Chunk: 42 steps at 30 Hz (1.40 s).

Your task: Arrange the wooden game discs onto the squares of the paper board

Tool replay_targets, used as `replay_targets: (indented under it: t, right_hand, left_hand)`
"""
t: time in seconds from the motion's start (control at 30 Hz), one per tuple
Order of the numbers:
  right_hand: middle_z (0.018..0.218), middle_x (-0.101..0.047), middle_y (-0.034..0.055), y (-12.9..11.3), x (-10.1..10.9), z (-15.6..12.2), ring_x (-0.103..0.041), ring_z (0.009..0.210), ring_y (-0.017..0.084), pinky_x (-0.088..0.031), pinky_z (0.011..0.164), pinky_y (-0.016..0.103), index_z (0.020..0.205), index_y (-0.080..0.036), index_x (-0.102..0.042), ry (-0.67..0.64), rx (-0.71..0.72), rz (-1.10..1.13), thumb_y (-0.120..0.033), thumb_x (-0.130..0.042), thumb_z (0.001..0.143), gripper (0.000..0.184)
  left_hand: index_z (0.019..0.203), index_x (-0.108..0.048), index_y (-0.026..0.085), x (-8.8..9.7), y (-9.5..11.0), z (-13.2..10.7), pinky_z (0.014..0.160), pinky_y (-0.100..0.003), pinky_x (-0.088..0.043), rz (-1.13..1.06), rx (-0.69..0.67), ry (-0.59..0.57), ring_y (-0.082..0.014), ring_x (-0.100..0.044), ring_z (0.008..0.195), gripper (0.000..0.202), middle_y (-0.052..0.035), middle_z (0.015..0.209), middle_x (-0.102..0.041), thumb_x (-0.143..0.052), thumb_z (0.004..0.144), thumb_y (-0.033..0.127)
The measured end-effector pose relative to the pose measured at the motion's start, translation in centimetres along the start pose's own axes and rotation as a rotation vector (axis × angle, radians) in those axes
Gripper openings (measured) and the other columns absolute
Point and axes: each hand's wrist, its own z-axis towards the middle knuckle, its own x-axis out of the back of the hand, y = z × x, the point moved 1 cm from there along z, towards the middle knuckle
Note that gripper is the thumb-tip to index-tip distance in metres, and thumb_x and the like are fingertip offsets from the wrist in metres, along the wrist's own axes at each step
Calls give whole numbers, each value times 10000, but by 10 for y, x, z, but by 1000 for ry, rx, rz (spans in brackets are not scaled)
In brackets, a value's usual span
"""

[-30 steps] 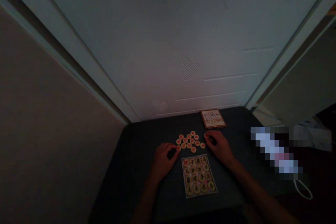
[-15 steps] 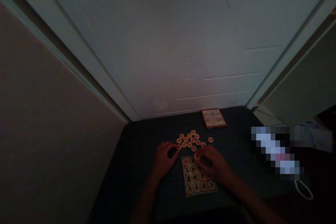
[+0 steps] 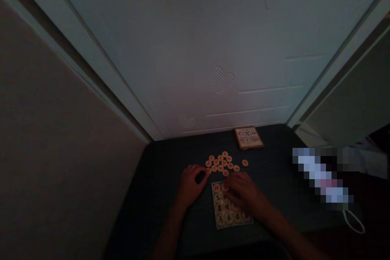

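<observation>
Round Chinese chess pieces with red characters (image 3: pixel 220 158) lie in a loose cluster on the dark table. My left hand (image 3: pixel 190 185) rests left of them, thumb and index finger closed at the edge of the nearest piece (image 3: pixel 208 171). In front of the cluster is a shallow square tray (image 3: pixel 214 211) filled with rows of pieces, most of them bearing black characters. My right hand (image 3: pixel 243 193) is over its upper right part, fingertips closed on a red-lettered piece (image 3: pixel 224 187) in the back row. That hand covers several pieces in the tray.
A flat box with a printed lid (image 3: pixel 249 137) lies at the table's back edge. One piece (image 3: pixel 245 163) sits apart, right of the cluster. A blurred-out object (image 3: pixel 324 178) with a cord loop (image 3: pixel 355 223) is at the right edge. A white panel (image 3: pixel 183 48) rises behind the table.
My right hand has brought its piece slightly left and down to the tray's back row, beside the corner piece. My left hand stays at the same piece.
</observation>
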Motion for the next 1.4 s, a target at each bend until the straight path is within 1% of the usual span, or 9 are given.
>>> replay_targets:
  t: [0.2,0.37,0.53,0.73,0.9,1.03,1.2,1.33,1.4]
  right_hand:
    - [1155,-711,86,-3,0,0,-623,1116,251,-475,934,409,1076,-225,-663,61,59,-115,-221,-701,914,166]
    - [970,-706,50,-10,0,-1,-623,934,211,-453,828,360,986,-222,-673,67,-15,-147,-224,-697,919,71]
    - [952,-707,37,-19,-1,0,-612,927,220,-424,833,367,967,-228,-670,46,-90,-193,-212,-726,893,94]
    - [971,-717,34,-18,-6,0,-608,948,224,-416,847,376,975,-247,-670,37,-92,-181,-203,-710,907,91]
    - [990,-721,42,-19,-2,0,-598,954,228,-416,856,379,990,-235,-657,13,-83,-127,-137,-662,903,130]
    - [1003,-713,38,-23,-2,2,-595,955,229,-409,850,377,982,-229,-647,26,-124,-112,-174,-691,899,109]
    - [943,-704,22,-23,-11,4,-593,917,224,-403,822,374,927,-229,-627,23,-135,-144,-226,-746,878,128]
    - [920,-699,26,-21,-12,3,-593,898,220,-411,812,368,925,-223,-617,20,-141,-149,-192,-718,885,113]
    - [947,-702,29,-22,-8,2,-595,906,222,-422,819,364,948,-223,-619,-15,-124,-131,-164,-709,876,129]
  left_hand:
    - [1005,-697,295,2,2,0,942,-444,-478,-14,-4,3,-235,-660,997,93,-7,1025,-739,-644,941,335]
    - [1012,-693,292,2,2,0,940,-441,-480,-23,1,-3,-235,-655,1007,100,-13,1038,-733,-640,944,342]
    - [1018,-686,290,2,3,0,974,-461,-463,-29,2,-1,-236,-653,1013,110,-17,1043,-731,-618,960,353]
    - [1006,-695,291,3,4,1,956,-458,-475,-30,9,2,-241,-657,1005,105,-19,1036,-734,-639,944,354]
    - [995,-700,292,2,4,1,932,-439,-484,-21,10,5,-238,-663,1004,93,-9,1028,-741,-650,933,341]
    - [998,-694,293,2,4,1,972,-455,-463,-20,18,-3,-236,-665,1005,101,-7,1032,-742,-632,947,355]
    - [995,-692,291,4,5,1,979,-456,-461,-20,15,-14,-236,-662,1006,108,-12,1028,-739,-624,952,364]
    - [989,-692,293,5,4,1,958,-447,-476,-23,23,-21,-237,-663,997,108,-14,1030,-736,-627,951,370]
    - [984,-692,292,5,3,1,970,-457,-471,-23,24,-21,-239,-664,989,108,-15,1024,-738,-631,947,374]
